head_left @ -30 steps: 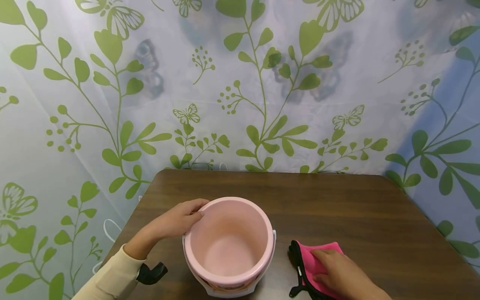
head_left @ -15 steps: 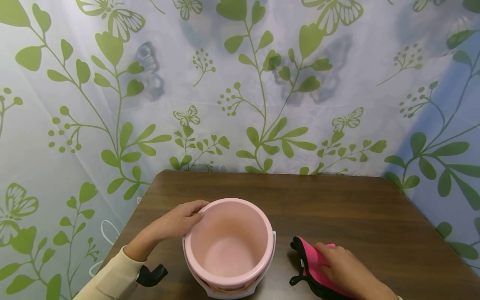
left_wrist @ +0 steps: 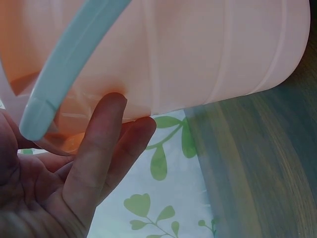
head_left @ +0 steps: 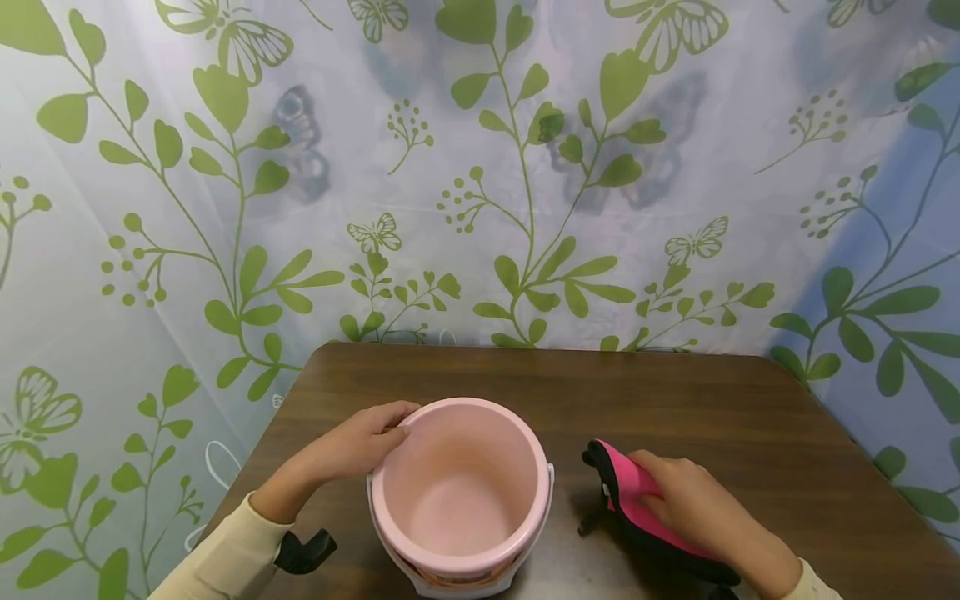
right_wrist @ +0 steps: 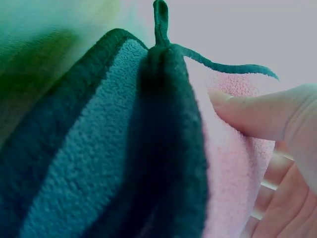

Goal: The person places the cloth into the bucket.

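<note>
A pale pink bucket (head_left: 461, 567) stands upright on the table, its inside facing me in the head view. My left hand (head_left: 360, 442) holds its left rim, and the left wrist view shows fingers (left_wrist: 99, 144) along the outer wall beside the pale handle (left_wrist: 69, 64). To the right, my right hand (head_left: 693, 504) grips a folded bright pink cloth (head_left: 630, 483) with black edging, thumb on the pink face. In the right wrist view the cloth has a fuzzy surface, a blue-green panel (right_wrist: 99, 139) and a dark hanging loop (right_wrist: 161, 22). Its lower end dips towards the table.
The brown wood-grain table (head_left: 600, 392) reaches back to a white curtain (head_left: 465, 250) printed with green leaves and butterflies. A thin white cord (head_left: 217, 454) hangs at the table's left edge. A black piece (head_left: 303, 552) sticks out by the left sleeve.
The right hand has raised the cloth and moved slightly away from me, and the cloth has folded narrower, with less of its pink face showing. The left hand and bucket have stayed put.
</note>
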A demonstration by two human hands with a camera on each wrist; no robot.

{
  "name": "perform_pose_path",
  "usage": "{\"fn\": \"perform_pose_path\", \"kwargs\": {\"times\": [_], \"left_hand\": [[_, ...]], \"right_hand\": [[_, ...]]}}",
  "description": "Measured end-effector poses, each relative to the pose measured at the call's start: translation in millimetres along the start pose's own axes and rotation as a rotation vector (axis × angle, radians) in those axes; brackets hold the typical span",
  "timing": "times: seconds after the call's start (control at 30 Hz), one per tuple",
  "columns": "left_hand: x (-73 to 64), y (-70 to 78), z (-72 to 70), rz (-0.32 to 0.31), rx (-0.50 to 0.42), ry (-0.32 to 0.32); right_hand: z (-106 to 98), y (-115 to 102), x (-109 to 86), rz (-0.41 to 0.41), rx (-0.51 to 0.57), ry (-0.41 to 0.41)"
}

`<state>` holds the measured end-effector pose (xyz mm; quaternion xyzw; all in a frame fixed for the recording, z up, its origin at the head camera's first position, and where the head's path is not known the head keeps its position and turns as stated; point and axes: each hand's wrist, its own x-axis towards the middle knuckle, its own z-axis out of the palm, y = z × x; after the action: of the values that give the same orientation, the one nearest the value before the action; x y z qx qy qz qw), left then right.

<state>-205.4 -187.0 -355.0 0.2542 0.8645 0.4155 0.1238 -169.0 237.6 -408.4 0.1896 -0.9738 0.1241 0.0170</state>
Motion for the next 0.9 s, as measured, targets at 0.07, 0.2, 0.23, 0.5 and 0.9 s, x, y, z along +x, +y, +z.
{"fn": "perform_pose_path", "kwargs": {"times": [0.07,0.2,0.23,0.5,0.9], "left_hand": [[0.2,-0.8,-0.1,0.003,-0.002,-0.002],[0.3,-0.3,-0.4,0.002,0.007,-0.005],[0.3,0.0,-0.5,-0.001,0.011,-0.005],[-0.6,1.8,-1.4,-0.011,0.028,0.004],[0.6,-1.3,-0.7,0.000,0.032,0.001]], "right_hand": [[-3,-2,1.6,0.006,0.004,0.000],[-8,-4,4.5,-0.004,-0.009,0.003],[-10,-5,5.3,-0.011,-0.013,0.007],[-26,-12,12.1,-0.081,-0.032,0.067],[-53,-24,24.8,-0.144,-0.060,0.146]]}}
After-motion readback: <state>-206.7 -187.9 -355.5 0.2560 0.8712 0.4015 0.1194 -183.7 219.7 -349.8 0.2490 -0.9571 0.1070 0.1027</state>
